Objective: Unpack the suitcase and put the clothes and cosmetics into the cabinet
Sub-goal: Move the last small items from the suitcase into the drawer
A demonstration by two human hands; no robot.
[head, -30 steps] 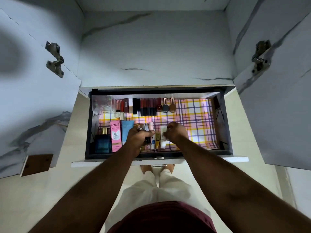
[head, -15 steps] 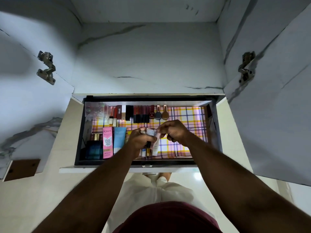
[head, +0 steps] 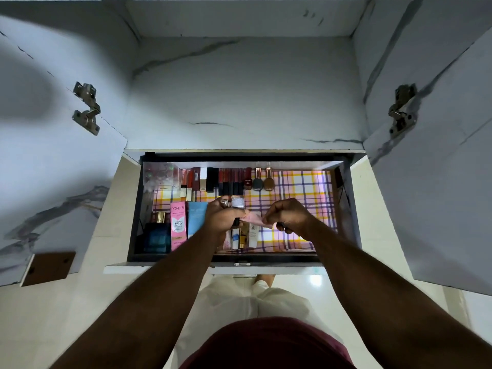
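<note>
Marble-patterned cabinet doors stand open at both sides of the frame, and below centre our drawer point(head: 346, 209) is pulled out over its plaid liner point(head: 298, 187). Lipsticks point(head: 229, 179) line the back edge and a pink BB cream box point(head: 177, 225) lies at lower left, so we judge the cosmetics are being sorted in rows. Our left hand point(head: 222, 218) curls around several small bottles point(head: 237, 202), keeping them ready. Our right hand point(head: 287, 218) pinches a pink sachet point(head: 255, 219) just above the small tubes point(head: 243, 235), probably to lay it beside them.
</note>
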